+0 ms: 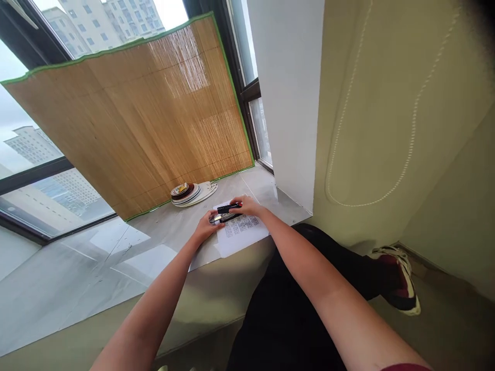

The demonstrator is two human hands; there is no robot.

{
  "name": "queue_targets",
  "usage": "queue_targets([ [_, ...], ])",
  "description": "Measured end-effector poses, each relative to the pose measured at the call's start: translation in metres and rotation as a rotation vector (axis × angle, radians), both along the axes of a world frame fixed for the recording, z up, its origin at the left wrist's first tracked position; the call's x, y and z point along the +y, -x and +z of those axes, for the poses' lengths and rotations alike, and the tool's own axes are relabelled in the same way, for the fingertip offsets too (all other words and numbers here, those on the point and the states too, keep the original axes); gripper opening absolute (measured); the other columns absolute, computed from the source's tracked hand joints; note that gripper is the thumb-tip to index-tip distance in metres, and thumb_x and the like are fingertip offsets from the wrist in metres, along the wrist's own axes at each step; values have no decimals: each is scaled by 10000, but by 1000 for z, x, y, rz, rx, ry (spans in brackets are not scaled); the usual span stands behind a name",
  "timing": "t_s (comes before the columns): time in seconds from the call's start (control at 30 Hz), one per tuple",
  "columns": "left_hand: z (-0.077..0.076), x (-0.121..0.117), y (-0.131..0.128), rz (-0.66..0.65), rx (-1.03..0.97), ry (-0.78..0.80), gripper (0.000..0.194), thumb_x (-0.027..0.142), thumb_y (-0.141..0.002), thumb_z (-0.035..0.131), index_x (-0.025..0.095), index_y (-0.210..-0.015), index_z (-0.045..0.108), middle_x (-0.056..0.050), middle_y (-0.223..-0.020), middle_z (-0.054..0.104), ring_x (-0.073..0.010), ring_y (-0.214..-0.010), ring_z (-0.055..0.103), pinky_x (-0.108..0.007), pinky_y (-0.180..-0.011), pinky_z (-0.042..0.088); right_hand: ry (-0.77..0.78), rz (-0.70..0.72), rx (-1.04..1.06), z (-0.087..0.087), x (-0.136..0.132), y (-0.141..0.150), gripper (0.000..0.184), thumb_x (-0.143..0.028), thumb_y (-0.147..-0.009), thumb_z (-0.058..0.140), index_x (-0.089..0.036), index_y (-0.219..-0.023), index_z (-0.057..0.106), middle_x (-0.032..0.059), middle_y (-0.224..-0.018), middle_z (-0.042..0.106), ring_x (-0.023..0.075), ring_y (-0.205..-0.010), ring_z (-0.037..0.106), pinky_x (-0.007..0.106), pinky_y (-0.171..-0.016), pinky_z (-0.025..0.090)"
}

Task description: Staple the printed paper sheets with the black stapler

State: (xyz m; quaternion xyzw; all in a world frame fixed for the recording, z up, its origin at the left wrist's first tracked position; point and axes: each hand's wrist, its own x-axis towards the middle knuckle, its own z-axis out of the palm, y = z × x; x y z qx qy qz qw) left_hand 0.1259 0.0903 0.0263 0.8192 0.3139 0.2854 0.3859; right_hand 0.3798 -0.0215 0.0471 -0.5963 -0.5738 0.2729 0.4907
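Remotely I observe daylit windows (112,23) partly screened by a reed mat (143,118), grey sill (88,257) below, yellowish wall (379,103) rightward.

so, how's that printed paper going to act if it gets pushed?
Probably floppy and light: the paper looks like thin, flat stock. It may slide easily, since the sill looks smooth and glossy. Its near edge lies at or close to the sill's front edge, so a shove that way could make it droop.
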Motion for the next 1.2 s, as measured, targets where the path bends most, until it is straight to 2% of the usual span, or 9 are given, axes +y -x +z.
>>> queue_targets([
  [0.07, 1, -2, 0, 55, -142, 19, 774, 297, -533, 1044, 190, -1217, 696, -174, -1361, 704, -389, -1420, 578, -534, -1243, 391, -21, 36, -107, -1, 2, 6, 360, -196, -664, 947, -220, -1009, 846, -36, -839, 758, 154, -822, 680, 214, -742, 466],
  [0.17, 1, -3, 5, 232, -514, 154, 521, 305, -770, 931, 225, -1232, 706, -138, -1531, 595, -317, -1554, 443, -437, -1291, 349, -50, 6, -210, -2, 4, 14, 318, -162, -674, 924, -192, -979, 840, -32, -777, 722, 172, -790, 657, 238, -695, 425],
  [0.23, 0, -3, 10, 347, -720, 378, 241, 346, -994, 703, 221, -1200, 704, -126, -1491, 618, -257, -1480, 535, -397, -1250, 420, -112, -21, -236, 1, 3, 20, 304, -168, -722, 903, -198, -1014, 827, -12, -858, 748, 190, -864, 660, 254, -741, 427],
  [0.3, 1, -3, 14, 386, -766, 535, 308, 356, -1112, 456, 168, -1135, 699, -175, -1360, 676, -240, -1322, 662, -407, -1153, 527, -258, -13, -357, 5, -2, 27, 293, -136, -785, 862, -194, -1064, 794, 24, -992, 773, 215, -986, 651, 286, -837, 436],
  [0.5, 8, -7, 18, 284, -935, 932, 452, 287, -1153, 299, 82, -1108, 699, -166, -999, 762, -203, -913, 784, -320, -810, 674, -714, 102, -1009, 13, -14, 53, 206, -49, -1013, 558, -179, -1114, 682, 117, -1189, 734, 252, -1148, 581, 406, -1010, 390],
  [0.7, 10, -10, 19, 282, -958, 992, 377, 147, -1115, 343, 50, -1261, 676, -150, -956, 779, -181, -802, 787, -277, -746, 679, -899, 132, -1281, 13, -15, 63, 287, -78, -1108, 421, -251, -1105, 650, 42, -1169, 737, 194, -1125, 586, 368, -1028, 385],
  [0.97, 11, -10, 19, 281, -944, 947, 456, 15, -1052, 325, 53, -1388, 631, -167, -1070, 796, -186, -953, 808, -271, -872, 676, -760, 36, -1095, 15, -17, 62, 253, -36, -1029, 492, -227, -1118, 633, 79, -1184, 728, 226, -1135, 591, 386, -1012, 418],
  [1.1, 11, -7, 19, 336, -979, 835, 496, -42, -1029, 309, 83, -1365, 652, -149, -1096, 798, -150, -1019, 799, -229, -951, 648, -364, -235, -541, 19, -14, 50, 337, -58, -852, 683, -198, -1151, 614, 85, -1169, 732, 243, -1093, 638, 341, -925, 478],
  [1.2, 13, -7, 19, 346, -1015, 757, 429, -47, -1035, 383, 123, -1256, 709, -111, -1099, 804, -113, -1042, 792, -196, -1011, 615, -95, -168, -333, 21, -13, 30, 391, -128, -805, 764, -203, -1162, 624, 50, -1110, 758, 205, -973, 684, 259, -780, 491],
])
